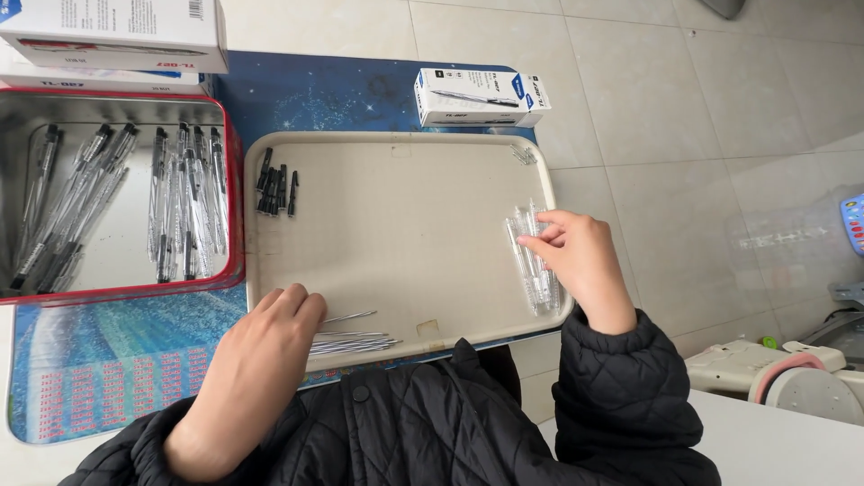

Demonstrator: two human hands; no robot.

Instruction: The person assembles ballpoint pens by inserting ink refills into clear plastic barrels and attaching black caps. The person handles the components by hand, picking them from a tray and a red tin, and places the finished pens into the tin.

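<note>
Nearest the camera, two black quilted sleeves reach out over a beige tray. The left hand lies palm down at the tray's near edge, fingers curled together onto a loose bundle of thin refill tubes, one of which lies a little apart from the rest; whether the fingertips actually pinch a refill is hidden under the hand. The right hand sits over the tray's right rim, thumb and forefinger pressed together on one of the clear pen barrels that lie in a row there, the other fingers loosely bent. Each pile lies on the side of the hand that works it, so both parts seem sorted for easy reach. Further in, at the tray's far left corner, a small cluster of black pen caps lies by itself, well apart from both hands. Left of the tray, a red-rimmed metal tin holds many finished pens in rough rows. Both rest on a blue patterned mat. Beyond the tray stands a small white pen box; larger white boxes are stacked at the far left corner, over the tin's far edge
</note>
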